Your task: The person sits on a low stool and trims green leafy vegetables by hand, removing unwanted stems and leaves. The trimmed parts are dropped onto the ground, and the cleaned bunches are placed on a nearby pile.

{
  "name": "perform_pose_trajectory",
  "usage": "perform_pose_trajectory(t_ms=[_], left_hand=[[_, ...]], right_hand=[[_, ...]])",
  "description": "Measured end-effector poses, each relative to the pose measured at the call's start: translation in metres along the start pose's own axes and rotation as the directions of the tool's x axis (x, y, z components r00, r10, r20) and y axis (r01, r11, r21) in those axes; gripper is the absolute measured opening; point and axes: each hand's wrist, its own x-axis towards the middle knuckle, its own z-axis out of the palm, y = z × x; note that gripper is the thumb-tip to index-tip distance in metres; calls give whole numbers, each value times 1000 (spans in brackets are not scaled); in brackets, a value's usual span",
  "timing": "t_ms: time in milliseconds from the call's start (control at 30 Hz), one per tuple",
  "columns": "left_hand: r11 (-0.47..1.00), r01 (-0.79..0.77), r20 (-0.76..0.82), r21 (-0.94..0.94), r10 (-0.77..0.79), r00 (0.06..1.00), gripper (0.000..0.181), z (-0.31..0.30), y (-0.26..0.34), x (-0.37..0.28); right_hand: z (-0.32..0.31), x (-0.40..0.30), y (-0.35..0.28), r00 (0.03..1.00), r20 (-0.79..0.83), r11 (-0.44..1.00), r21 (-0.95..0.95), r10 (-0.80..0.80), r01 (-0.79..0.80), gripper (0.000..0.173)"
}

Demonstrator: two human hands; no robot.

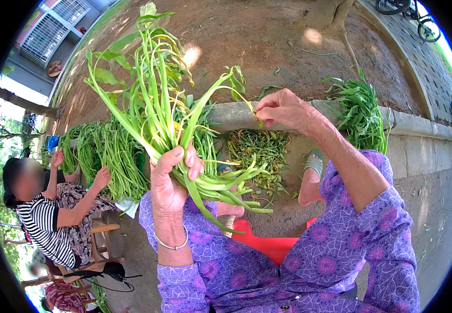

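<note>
My left hand grips a bunch of leafy green stems, which looks like water spinach. The leafy tops spread up and away from me, while the cut ends hang out to the right of my fist. Among the green are some thin yellowed stems and wilted leaves. To the right, my right hand pinches a yellowed leaf between thumb and fingertips. That leaf still joins a thin stem running back to the bunch. Below my hands, a heap of discarded leaves and trimmings lies on the ground by the curb.
A stone curb runs across in front, with bare soil beyond. Large bundles of greens lean along it at left; another bundle rests at right. A person in a striped top sits at left. Between my legs shows a red stool.
</note>
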Motion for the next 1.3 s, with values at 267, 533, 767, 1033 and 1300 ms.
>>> perform_pose_trajectory(t_ms=[267, 533, 767, 1033, 1300], left_hand=[[999, 4, -19, -34, -5, 1000, 27, -1, 1, -1], [997, 74, -48, 8, -74, 996, 24, 6, -4, -1], [994, 94, -63, 63, -90, 994, 22, 10, -6, -1], [998, 57, -90, -2, -57, 994, 22, -1, -6, 0], [999, 26, -85, -47, -30, 996, 26, -5, -6, 2]], right_hand=[[-25, -1, -5, 980, -190, 980, -200, -57, 19, 25], [-57, 20, -2, 897, -415, 978, -194, -153, 77, 24], [-58, 12, -12, 913, -406, 975, 179, -47, 130, 22], [-82, 4, -10, 757, -574, 883, -470, -312, 7, 21], [-34, -4, -13, 968, -211, 850, -526, -135, 4, 19]])
